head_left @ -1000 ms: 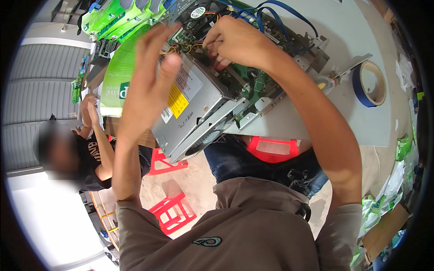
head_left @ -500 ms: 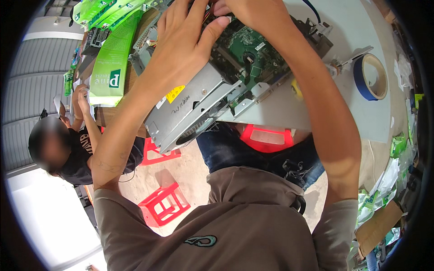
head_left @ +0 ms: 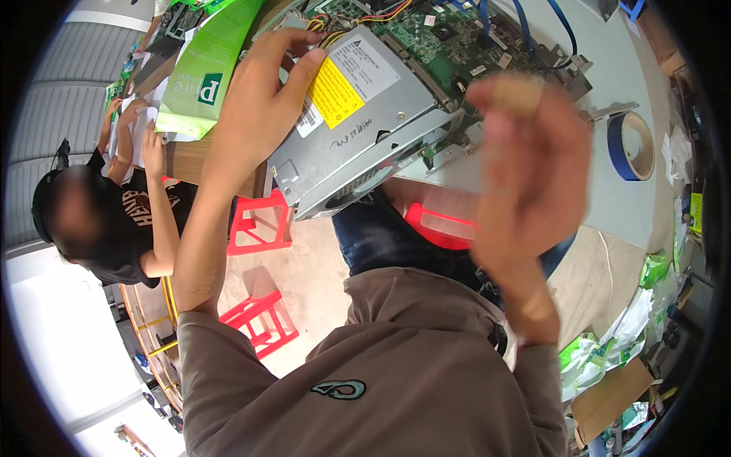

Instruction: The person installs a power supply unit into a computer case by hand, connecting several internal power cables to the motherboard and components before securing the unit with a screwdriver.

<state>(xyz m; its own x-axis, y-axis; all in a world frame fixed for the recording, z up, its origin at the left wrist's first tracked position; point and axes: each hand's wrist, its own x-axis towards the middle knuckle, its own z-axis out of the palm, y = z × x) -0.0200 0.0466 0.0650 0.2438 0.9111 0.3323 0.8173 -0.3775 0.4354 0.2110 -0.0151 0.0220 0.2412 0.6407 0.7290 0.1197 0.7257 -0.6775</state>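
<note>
A silver power supply unit [head_left: 358, 126] with a yellow label lies at the left of an open computer's green motherboard [head_left: 449, 46]. My left hand [head_left: 266, 95] rests on its far left part, the thumb on the top face and the fingers curled by the edge. Red, yellow and black wires [head_left: 331, 34] run out beside those fingertips. My right hand [head_left: 537, 167] is raised in front of the motherboard's near right side, apart from it. Motion smears its fingers, so I cannot tell whether they hold anything.
Blue cables [head_left: 525, 30] arch over the board's right side. A roll of blue tape [head_left: 630, 146] stands on the grey tabletop [head_left: 620, 206]. Left lies a green bag [head_left: 198, 80]; another person [head_left: 129, 217] works beyond. Red stools [head_left: 263, 221] stand below.
My right hand has drawn back from the computer toward me. The left hand has shifted left and nearer, onto the power supply. The view has moved, showing more of the board.
</note>
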